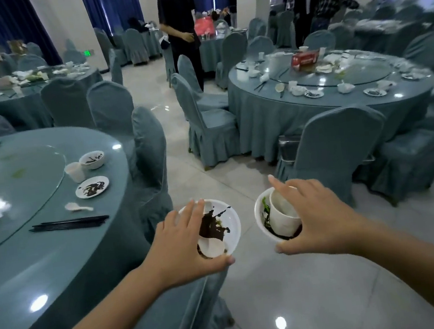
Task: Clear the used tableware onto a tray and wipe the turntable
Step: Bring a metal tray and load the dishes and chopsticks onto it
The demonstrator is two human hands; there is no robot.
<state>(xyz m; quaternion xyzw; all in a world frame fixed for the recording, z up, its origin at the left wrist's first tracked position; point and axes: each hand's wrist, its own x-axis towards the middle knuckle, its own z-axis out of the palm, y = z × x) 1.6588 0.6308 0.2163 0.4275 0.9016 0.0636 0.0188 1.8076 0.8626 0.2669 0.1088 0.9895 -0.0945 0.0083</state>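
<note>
Used tableware in both hands here, held out over the pale glossy tiled floor [294, 291], just off the edge of the round table [60, 279] at left. Left hand [182, 248] grips a white plate [228, 223] smeared with dark sauce, thumb hooked under the near rim, fingers spread over the far side, and a white spoon [213, 246] lies on it, bowl end toward the camera, handle running away under the fingers. Right hand [317, 214] grips a white bowl [263, 227], thumb on the near rim, fingers over the top; a white cup [282, 216] sits tilted inside it, mouth pointing up and away, with green scraps and dark sauce beside it.

On the table, blue-grey cloth under a glass top, with a glass turntable [21, 183] in the middle. Near its edge: a sauced small bowl [92, 160], a plastic cup [75, 172] just beside it, a sauced saucer [92, 187], a second spoon [77, 207], and black chopsticks [70, 224] lying flat, long axis running left to right along the table's edge.

Banquet room all round: covered chairs [205, 122], another littered table [332, 90] at right with a red box [305, 60], blue curtains [10, 23], and people standing at the back [180, 26].
</note>
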